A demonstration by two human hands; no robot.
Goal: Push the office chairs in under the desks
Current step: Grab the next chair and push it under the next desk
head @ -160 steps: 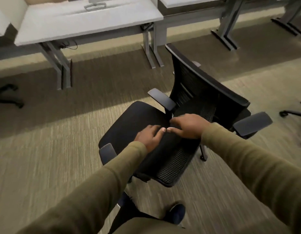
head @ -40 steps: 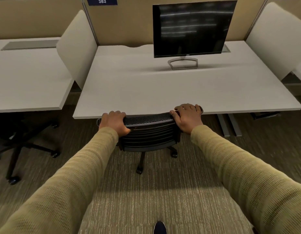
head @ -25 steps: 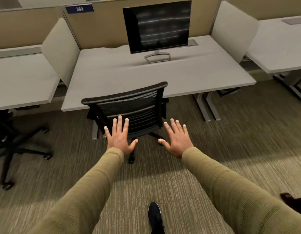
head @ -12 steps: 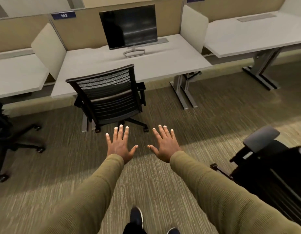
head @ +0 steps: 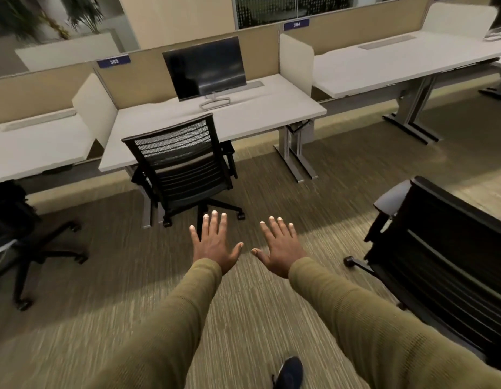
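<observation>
- Here, in the head view, the left hand [head: 214,244] and the right hand [head: 280,248] are stretched out in front over the striped olive carpet [head: 103,318], palms down, fingers spread wide, holding nothing and touching nothing.
- Both arms wear olive knitted sleeves [head: 370,327].
- Ahead of the hands, the black mesh-backed office chair [head: 179,161] stands upright at the pale grey rectangular desk [head: 243,119], its back facing the camera; its seat and armrests reach in under the desk edge, while the backrest and wheeled base stay outside it.
- On that desk, behind the chair, a dark flat monitor on a silver stand [head: 206,68] is switched off.
- A beige partition behind the desk carries a small blue number plate [head: 113,61]; its digits are blurred.
- To the right, a second black office chair with a grey padded armrest [head: 440,248] stands out on the carpet, well apart from the long pale desk on grey metal legs [head: 398,66] beyond it.
- At the left edge, a third dark chair with a star-shaped wheeled base [head: 22,242] stands near another pale desk [head: 33,147]; how far under it sits, I cannot tell.
- A dark blue shoe [head: 288,373] shows at the bottom edge.
</observation>
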